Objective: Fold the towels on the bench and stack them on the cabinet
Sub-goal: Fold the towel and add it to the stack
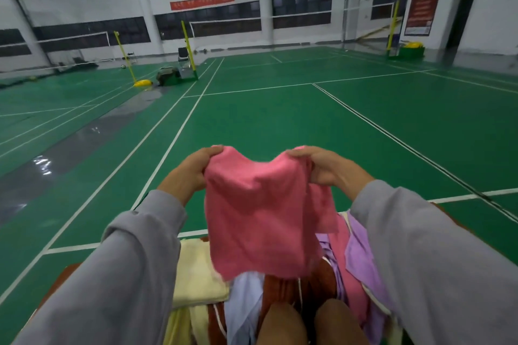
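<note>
Pink towel (260,213) hangs pinched along its top edge by left grip (193,168) and right grip (322,165); level them before folding.

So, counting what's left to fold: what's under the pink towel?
A pale blue cloth, a brown towel, a cream towel and a purple towel show beneath the pink towel. Anything behind its hanging part is covered.

Plain grey long-sleeve top, kinda baggy; left sleeve (120,274), right sleeve (426,246) wrinkly, cuffs stopping at wrists. Knees (283,325) bare, down low.
</note>
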